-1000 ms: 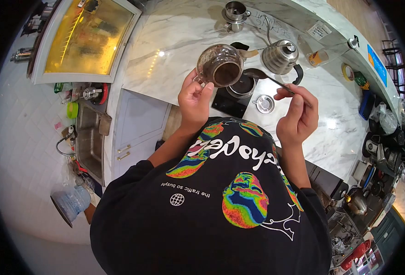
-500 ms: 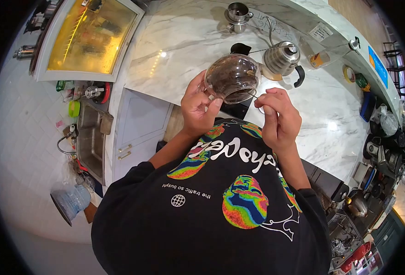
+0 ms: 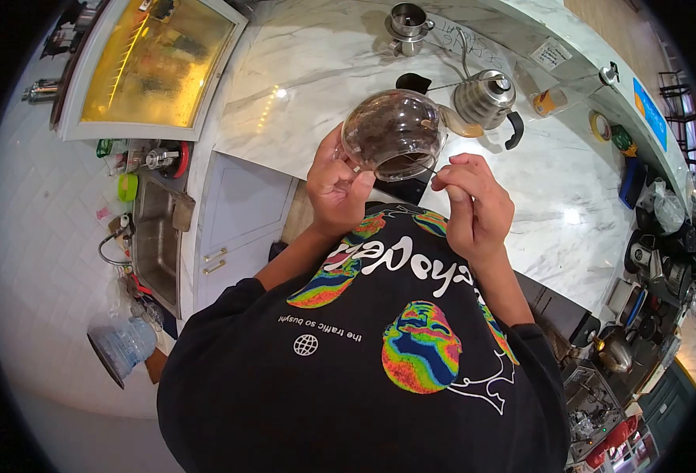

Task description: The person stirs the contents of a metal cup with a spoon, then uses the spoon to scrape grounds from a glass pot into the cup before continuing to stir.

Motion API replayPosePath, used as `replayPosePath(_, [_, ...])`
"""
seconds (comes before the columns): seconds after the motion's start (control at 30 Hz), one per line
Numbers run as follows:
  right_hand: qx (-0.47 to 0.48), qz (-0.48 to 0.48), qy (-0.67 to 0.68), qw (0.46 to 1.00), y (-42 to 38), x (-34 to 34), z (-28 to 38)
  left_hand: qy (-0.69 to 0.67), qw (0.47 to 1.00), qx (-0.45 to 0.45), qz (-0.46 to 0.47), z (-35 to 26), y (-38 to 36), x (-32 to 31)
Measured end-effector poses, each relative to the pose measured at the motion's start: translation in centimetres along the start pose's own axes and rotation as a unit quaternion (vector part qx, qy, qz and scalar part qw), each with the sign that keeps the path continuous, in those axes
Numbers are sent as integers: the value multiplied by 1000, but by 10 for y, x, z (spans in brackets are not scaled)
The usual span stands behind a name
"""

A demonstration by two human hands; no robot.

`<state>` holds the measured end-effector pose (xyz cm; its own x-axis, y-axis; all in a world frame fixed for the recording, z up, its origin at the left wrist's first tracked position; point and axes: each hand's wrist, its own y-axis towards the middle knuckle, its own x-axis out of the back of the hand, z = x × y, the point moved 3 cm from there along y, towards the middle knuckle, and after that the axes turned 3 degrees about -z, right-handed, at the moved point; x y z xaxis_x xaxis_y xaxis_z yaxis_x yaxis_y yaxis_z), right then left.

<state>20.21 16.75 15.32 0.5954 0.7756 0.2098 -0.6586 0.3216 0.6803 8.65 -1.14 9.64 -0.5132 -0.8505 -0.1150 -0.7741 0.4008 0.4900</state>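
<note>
A round glass vessel [image 3: 393, 130] with dark contents is held tilted above the counter's front edge, its open mouth toward my body. My left hand [image 3: 338, 185] grips it from the left, thumb near the rim. A thin metal stick [image 3: 429, 168] reaches into the mouth, pinched between the thumb and fingers of my right hand [image 3: 474, 197]. Just behind the glass vessel stands a steel gooseneck kettle [image 3: 483, 101] with a black handle.
On the marble counter [image 3: 285, 94] a metal coffee dripper [image 3: 409, 27] stands at the back. A plastic cup [image 3: 549, 102] lies right of the kettle. At the left are a sink [image 3: 156, 244] and a yellow-lit glass case [image 3: 159, 63].
The glass vessel and my left hand have shifted slightly to the left. My right hand has also moved a little left and down with the stick.
</note>
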Motion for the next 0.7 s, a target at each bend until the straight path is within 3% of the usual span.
replayPosePath(0.33, [-97,-42,74,992,-10,-2,-8,-3,1000,10,9,1,0,-3])
replayPosePath(0.53, [-274,-70,127,951,-13,-3,-10,16,1000,11,14,4,2,-5])
replayPosePath(0.7, [-323,-115,170,924,-12,-5,-13,24,1000,21,1,8,2,-6])
